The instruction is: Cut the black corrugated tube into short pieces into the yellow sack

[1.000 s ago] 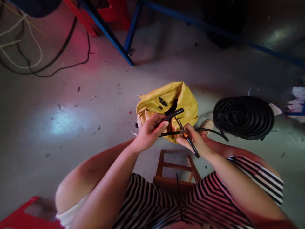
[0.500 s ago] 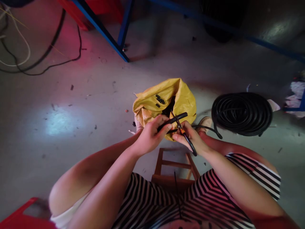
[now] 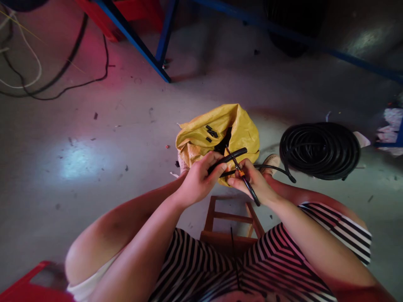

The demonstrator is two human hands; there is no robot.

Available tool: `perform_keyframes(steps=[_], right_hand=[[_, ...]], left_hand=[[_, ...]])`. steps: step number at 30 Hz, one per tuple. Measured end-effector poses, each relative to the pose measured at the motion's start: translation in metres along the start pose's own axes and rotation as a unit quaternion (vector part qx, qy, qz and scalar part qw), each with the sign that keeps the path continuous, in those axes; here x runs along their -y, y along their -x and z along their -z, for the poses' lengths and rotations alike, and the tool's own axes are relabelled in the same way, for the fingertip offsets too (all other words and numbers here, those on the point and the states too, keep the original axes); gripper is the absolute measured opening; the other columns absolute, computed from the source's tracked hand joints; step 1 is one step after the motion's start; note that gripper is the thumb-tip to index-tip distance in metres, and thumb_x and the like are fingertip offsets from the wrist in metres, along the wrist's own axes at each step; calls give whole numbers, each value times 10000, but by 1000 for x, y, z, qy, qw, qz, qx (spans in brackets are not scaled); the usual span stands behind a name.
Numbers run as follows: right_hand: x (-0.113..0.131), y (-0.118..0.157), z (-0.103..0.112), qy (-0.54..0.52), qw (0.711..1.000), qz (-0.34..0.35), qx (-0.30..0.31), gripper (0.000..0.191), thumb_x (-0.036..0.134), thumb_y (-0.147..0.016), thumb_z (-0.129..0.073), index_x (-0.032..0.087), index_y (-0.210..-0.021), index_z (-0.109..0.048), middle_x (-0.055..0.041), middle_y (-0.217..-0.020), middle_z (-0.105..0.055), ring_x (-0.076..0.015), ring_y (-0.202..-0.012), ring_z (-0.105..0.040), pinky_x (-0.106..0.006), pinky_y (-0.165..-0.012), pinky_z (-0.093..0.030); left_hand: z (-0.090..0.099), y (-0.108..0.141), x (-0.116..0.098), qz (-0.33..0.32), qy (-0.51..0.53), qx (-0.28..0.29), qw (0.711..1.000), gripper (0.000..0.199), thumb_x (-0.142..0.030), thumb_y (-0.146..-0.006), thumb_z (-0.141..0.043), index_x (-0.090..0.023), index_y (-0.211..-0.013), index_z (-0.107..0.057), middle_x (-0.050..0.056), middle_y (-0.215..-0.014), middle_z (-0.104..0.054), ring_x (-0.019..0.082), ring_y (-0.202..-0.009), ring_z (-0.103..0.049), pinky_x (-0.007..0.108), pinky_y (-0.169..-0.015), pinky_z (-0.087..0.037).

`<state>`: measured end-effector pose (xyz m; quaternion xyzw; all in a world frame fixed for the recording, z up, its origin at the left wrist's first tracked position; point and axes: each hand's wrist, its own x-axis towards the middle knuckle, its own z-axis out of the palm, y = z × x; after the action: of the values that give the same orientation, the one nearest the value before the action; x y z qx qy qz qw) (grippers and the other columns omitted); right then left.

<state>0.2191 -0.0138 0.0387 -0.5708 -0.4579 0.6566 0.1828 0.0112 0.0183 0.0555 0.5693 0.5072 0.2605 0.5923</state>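
Observation:
My left hand [image 3: 201,178] is closed around a black corrugated tube [image 3: 239,152], whose ribbed end sticks out to the right. In my right hand [image 3: 253,182] is a pair of scissors [image 3: 249,189] with black and orange handles. The scissor blades cross the tube a short way in from its end. Below both hands a yellow sack [image 3: 247,130] stands between my feet, with several short black tube pieces [image 3: 211,131] lying on its folded side. The sack's dark opening is partly hidden by my hands.
A coil of black tubing [image 3: 319,151] lies on the floor at the right, its loose end [image 3: 277,168] running toward my hands. A wooden stool [image 3: 228,238] is beneath me. Blue metal legs [image 3: 135,40], red plastic [image 3: 132,16] and loose cables [image 3: 72,54] are farther off.
Almost nothing differs. The scissors and tube are in nearly the same place, and the whole view has shifted very slightly.

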Motion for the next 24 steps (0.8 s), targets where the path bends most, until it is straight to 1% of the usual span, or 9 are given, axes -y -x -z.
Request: perform_keyframes(steps=[6, 11, 15, 19, 24], right_hand=[[-1, -1, -1, 7, 1000, 2, 4, 453, 514, -818, -771, 253, -930, -417, 48, -808, -523, -144, -706, -478, -282, -665, -388], [2, 0, -2, -13, 1000, 11, 7, 407, 521, -856, -731, 237, -943, -453, 29, -835, -526, -151, -741, -486, -302, -699, -408], [0, 0, -1, -20, 1000, 6, 5, 421, 532, -849, -743, 238, -938, -455, 28, -843, -535, -150, -746, -493, -299, -697, -415], [-2, -1, -1, -15, 1000, 6, 9, 417, 527, -852, -747, 239, -970, -469, 31, -845, -541, -148, -745, -500, -296, -694, -414], [-2, -1, -1, -11, 1000, -1, 7, 420, 538, -848, -749, 241, -985, -485, 29, -847, -547, -152, -744, -505, -302, -701, -426]], left_hand=[[0, 0, -2, 1, -9, -8, 1000, 148, -325, -1001, -564, -179, -976, -574, 13, -858, -611, 143, -786, -559, 268, -700, -440], [-1, 1, -1, 8, -1, -7, 1000, 158, -331, -1000, -568, -174, -998, -579, 11, -843, -598, 144, -785, -549, 266, -710, -443], [-1, 0, -1, 10, -1, -6, 1000, 158, -331, -1000, -566, -174, -988, -577, 6, -836, -587, 142, -778, -541, 265, -711, -441], [-1, 0, -3, 3, -15, -11, 1000, 141, -315, -995, -567, -178, -959, -564, 0, -824, -591, 136, -760, -544, 260, -695, -434], [0, 0, -4, -7, -55, -5, 998, 129, -302, -1002, -548, -178, -993, -583, 5, -843, -622, 138, -754, -565, 265, -694, -437]])
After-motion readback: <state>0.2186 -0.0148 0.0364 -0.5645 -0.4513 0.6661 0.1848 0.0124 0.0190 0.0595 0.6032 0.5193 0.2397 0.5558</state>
